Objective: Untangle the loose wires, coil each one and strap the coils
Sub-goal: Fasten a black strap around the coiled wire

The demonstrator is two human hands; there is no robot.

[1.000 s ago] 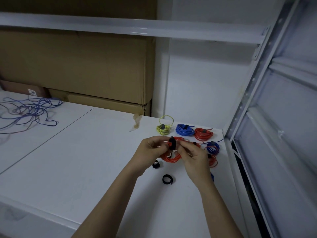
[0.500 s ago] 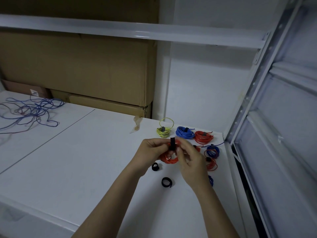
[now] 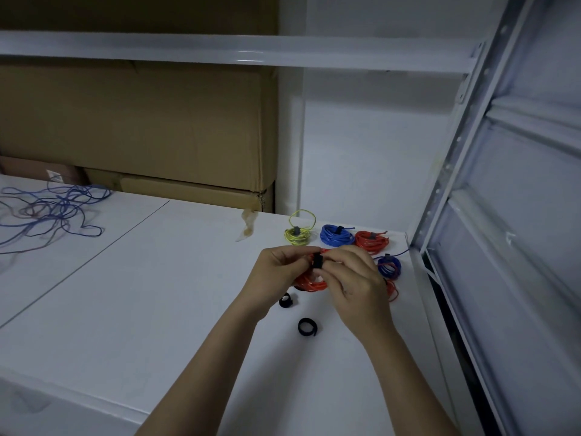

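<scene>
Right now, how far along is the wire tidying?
Done: strapped coils at the back, yellow coil, blue coil and red coil. In hand: left hand and right hand fasten a black strap round an orange-red coil. Left: tangled wires.

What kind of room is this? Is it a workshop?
Probably a storeroom or stockroom used as a work spot. White metal shelving surrounds the white table, big cardboard boxes are stacked behind it, and strapped wire coils sit in rows.

Two bare, sleeveless forearms (image 3: 201,372)
</scene>
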